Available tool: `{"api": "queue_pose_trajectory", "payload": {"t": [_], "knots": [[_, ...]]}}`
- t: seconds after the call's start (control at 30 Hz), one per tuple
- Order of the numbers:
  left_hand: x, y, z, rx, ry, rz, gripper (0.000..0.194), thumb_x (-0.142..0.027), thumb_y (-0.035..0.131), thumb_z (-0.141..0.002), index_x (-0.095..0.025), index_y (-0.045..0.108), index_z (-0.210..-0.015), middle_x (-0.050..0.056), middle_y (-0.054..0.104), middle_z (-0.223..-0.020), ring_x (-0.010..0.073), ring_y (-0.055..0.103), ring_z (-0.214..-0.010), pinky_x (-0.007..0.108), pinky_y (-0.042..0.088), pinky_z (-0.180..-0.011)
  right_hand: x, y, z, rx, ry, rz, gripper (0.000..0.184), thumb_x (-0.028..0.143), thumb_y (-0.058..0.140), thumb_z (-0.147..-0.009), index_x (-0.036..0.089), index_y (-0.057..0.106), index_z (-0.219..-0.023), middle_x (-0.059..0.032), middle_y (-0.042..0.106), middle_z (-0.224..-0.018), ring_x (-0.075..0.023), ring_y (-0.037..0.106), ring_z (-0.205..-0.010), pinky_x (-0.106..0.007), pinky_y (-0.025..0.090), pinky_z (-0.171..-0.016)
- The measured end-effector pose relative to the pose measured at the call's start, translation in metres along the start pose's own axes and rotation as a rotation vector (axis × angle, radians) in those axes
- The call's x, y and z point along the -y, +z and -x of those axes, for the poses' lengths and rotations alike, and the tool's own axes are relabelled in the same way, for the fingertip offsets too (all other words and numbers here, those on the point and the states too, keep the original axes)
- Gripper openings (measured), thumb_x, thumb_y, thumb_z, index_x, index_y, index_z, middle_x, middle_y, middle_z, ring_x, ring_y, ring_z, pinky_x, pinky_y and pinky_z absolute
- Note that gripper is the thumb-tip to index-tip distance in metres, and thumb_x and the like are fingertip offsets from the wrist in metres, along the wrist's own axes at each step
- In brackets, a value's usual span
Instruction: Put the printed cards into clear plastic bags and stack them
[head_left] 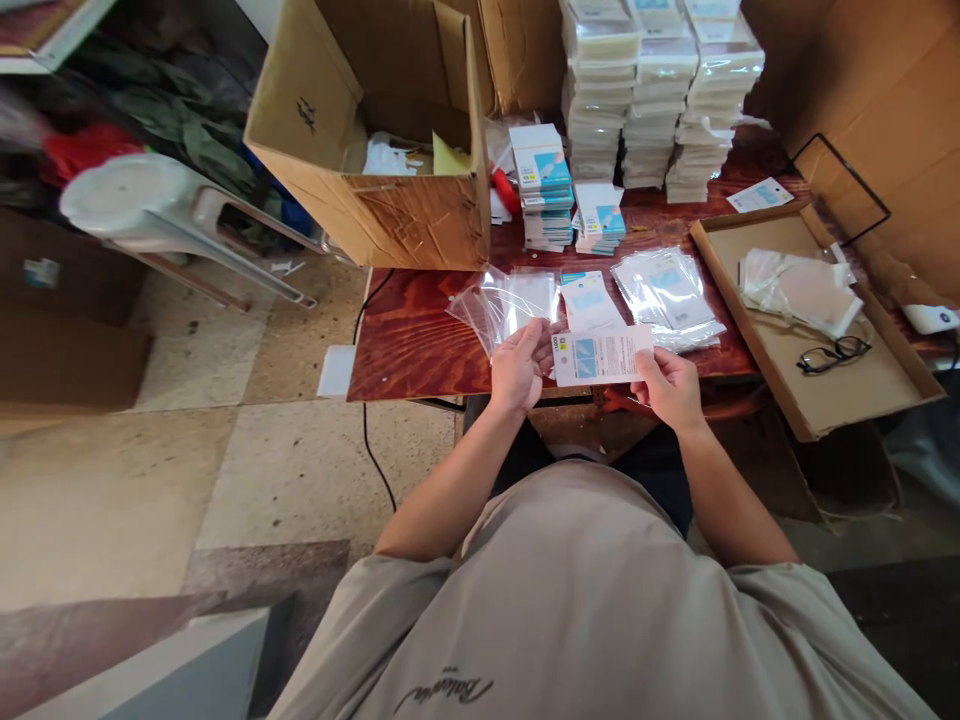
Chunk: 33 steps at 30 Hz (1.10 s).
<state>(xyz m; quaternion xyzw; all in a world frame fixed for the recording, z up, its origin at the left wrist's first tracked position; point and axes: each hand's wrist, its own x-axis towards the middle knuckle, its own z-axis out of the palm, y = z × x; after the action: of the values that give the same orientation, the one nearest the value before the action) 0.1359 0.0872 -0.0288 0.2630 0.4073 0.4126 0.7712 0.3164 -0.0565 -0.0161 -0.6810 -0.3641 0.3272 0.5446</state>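
My right hand (670, 385) pinches one end of a printed white card (604, 356) with a blue picture, thumb on top, level above the table's front edge. The card's other end reaches to the fingers of my left hand (519, 368). Those fingers are closed at the lower edge of the clear plastic bags (517, 302) and appear to grip one; the transparent film makes its outline hard to see. Just beyond the held card lie more cards (592, 300). To their right is a pile of clear bags with cards inside (669, 288).
An open cardboard box (420, 220) stands at the table's left. Card stacks (545, 205) and tall stacks of bagged items (600, 100) rise at the back. A shallow cardboard tray (847, 395) holding glasses (834, 354) lies right. A stool (135, 195) stands left.
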Motion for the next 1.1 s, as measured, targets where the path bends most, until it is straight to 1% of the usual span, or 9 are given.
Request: {"api": "queue_pose_trajectory", "payload": {"t": [0.27, 0.4, 0.53, 0.63, 0.73, 0.8, 0.9, 1.0, 1.1], "knots": [[0.017, 0.006, 0.009, 0.038, 0.145, -0.003, 0.041, -0.056, 0.088, -0.085, -0.018, 0.076, -0.097, 0.010, 0.083, -0.107, 0.0312, 0.077, -0.117, 0.041, 0.065, -0.098, -0.005, 0.059, 0.013, -0.183, 0.052, -0.169, 0.062, 0.083, 0.063, -0.091, 0.022, 0.066, -0.083, -0.0026, 0.072, -0.065, -0.0141, 0.063, -0.048, -0.025, 0.052, -0.043], [0.027, 0.004, 0.013, 0.013, 0.222, 0.041, 0.050, -0.055, 0.093, -0.079, -0.021, 0.077, -0.113, 0.008, 0.080, -0.129, 0.0320, 0.070, -0.133, 0.042, 0.061, -0.108, -0.015, 0.079, 0.009, -0.013, 0.084, -0.238, 0.063, 0.083, 0.068, -0.087, 0.020, 0.070, -0.078, -0.0046, 0.073, -0.066, -0.0183, 0.066, -0.053, -0.031, 0.056, -0.049], [0.038, 0.005, 0.018, 0.147, 0.238, 0.041, 0.057, -0.051, 0.095, -0.078, -0.022, 0.078, -0.123, 0.008, 0.079, -0.130, 0.0338, 0.065, -0.140, 0.046, 0.052, -0.120, -0.026, 0.093, -0.006, -0.061, 0.030, -0.368, 0.060, 0.076, 0.085, -0.073, 0.018, 0.078, -0.087, -0.0086, 0.082, -0.091, -0.0280, 0.078, -0.085, -0.041, 0.067, -0.077], [0.034, 0.003, 0.015, 0.183, 0.246, 0.028, 0.054, -0.049, 0.096, -0.079, -0.022, 0.079, -0.122, 0.009, 0.080, -0.125, 0.0340, 0.069, -0.134, 0.046, 0.055, -0.116, -0.026, 0.095, -0.015, -0.135, 0.013, -0.415, 0.060, 0.071, 0.089, -0.072, 0.020, 0.080, -0.100, -0.0103, 0.083, -0.109, -0.0298, 0.078, -0.103, -0.044, 0.066, -0.094], [0.017, -0.005, 0.005, 0.091, 0.276, 0.068, 0.047, -0.052, 0.096, -0.077, -0.020, 0.080, -0.107, 0.009, 0.082, -0.111, 0.0296, 0.077, -0.114, 0.040, 0.063, -0.101, -0.017, 0.080, -0.016, -0.075, 0.032, -0.398, 0.056, 0.070, 0.087, -0.076, 0.021, 0.079, -0.101, -0.0093, 0.082, -0.102, -0.0258, 0.078, -0.090, -0.036, 0.066, -0.073], [0.006, -0.012, -0.002, 0.056, 0.268, 0.084, 0.046, -0.054, 0.097, -0.075, -0.018, 0.080, -0.097, 0.007, 0.082, -0.100, 0.0238, 0.079, -0.096, 0.035, 0.065, -0.089, -0.010, 0.062, -0.013, 0.074, 0.040, -0.415, 0.056, 0.072, 0.082, -0.081, 0.022, 0.079, -0.103, -0.0081, 0.081, -0.096, -0.0217, 0.075, -0.077, -0.030, 0.060, -0.055], [-0.005, -0.019, -0.004, 0.066, 0.235, 0.081, 0.046, -0.052, 0.099, -0.072, -0.018, 0.079, -0.094, 0.004, 0.081, -0.091, 0.0170, 0.076, -0.079, 0.027, 0.062, -0.075, -0.002, 0.040, -0.009, 0.278, 0.038, -0.426, 0.052, 0.070, 0.081, -0.085, 0.021, 0.079, -0.105, -0.0068, 0.079, -0.092, -0.0177, 0.071, -0.065, -0.027, 0.056, -0.046], [-0.004, -0.015, 0.003, 0.069, 0.220, 0.074, 0.046, -0.049, 0.100, -0.072, -0.018, 0.079, -0.098, 0.005, 0.082, -0.095, 0.0177, 0.077, -0.082, 0.025, 0.060, -0.072, 0.000, 0.035, -0.006, 0.301, 0.030, -0.406, 0.051, 0.067, 0.085, -0.084, 0.020, 0.079, -0.102, -0.0053, 0.078, -0.084, -0.0159, 0.068, -0.057, -0.027, 0.057, -0.043], [0.002, -0.008, 0.012, 0.079, 0.249, 0.068, 0.046, -0.050, 0.099, -0.073, -0.019, 0.079, -0.101, 0.008, 0.083, -0.107, 0.0243, 0.079, -0.104, 0.030, 0.063, -0.085, 0.002, 0.046, -0.006, 0.258, 0.008, -0.386, 0.056, 0.073, 0.083, -0.081, 0.020, 0.077, -0.097, -0.0038, 0.075, -0.076, -0.0159, 0.066, -0.053, -0.029, 0.059, -0.044]]}}
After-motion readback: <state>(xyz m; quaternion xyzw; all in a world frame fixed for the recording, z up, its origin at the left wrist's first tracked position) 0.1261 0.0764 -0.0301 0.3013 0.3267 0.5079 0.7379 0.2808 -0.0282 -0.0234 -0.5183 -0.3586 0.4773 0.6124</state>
